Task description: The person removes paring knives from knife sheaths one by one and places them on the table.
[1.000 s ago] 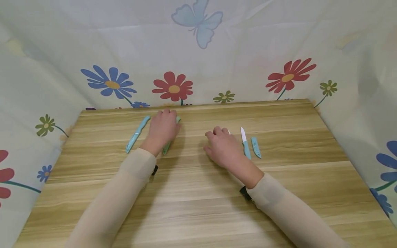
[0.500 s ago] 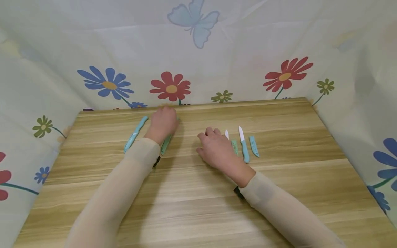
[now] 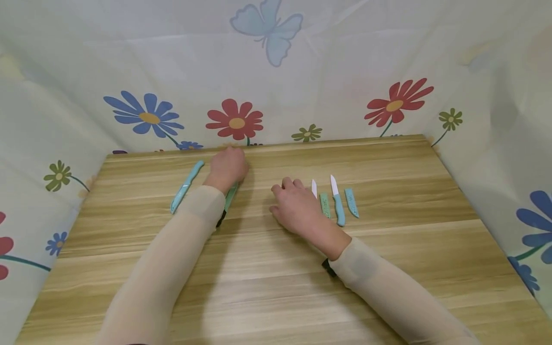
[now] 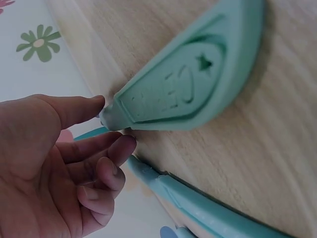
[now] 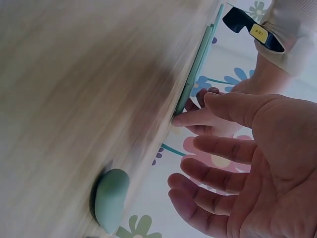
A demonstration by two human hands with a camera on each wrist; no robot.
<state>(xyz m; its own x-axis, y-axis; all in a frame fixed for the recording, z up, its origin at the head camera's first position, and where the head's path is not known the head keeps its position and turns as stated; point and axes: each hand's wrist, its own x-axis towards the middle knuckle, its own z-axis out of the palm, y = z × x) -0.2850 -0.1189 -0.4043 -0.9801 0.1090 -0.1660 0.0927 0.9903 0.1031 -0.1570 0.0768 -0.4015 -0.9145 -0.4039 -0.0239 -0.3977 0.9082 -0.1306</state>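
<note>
My left hand (image 3: 228,165) is at the table's far left. In the left wrist view its thumb and forefinger pinch the handle end of a green paring knife (image 4: 181,84), whose embossed sheath is on. Left of it lies a blue sheathed paring knife (image 3: 186,187). My right hand (image 3: 297,206) is held over the table with loosely bent fingers and nothing in them. Beside it lie a bare white blade (image 3: 314,188), a green sheath (image 3: 325,205), an unsheathed blue paring knife (image 3: 338,203) and a blue sheath (image 3: 351,202). A rounded green handle end (image 5: 111,198) shows in the right wrist view.
The wood-grain table (image 3: 267,287) ends at the back against a white curtain (image 3: 336,86) with printed flowers and a butterfly. More curtain hangs at both sides. A black wrist camera (image 5: 252,29) sits on the left sleeve.
The left hand has turned and closed in over the green knife's handle, hiding the end that showed before. The right hand has drifted slightly left, uncovering the white blade and green sheath.
</note>
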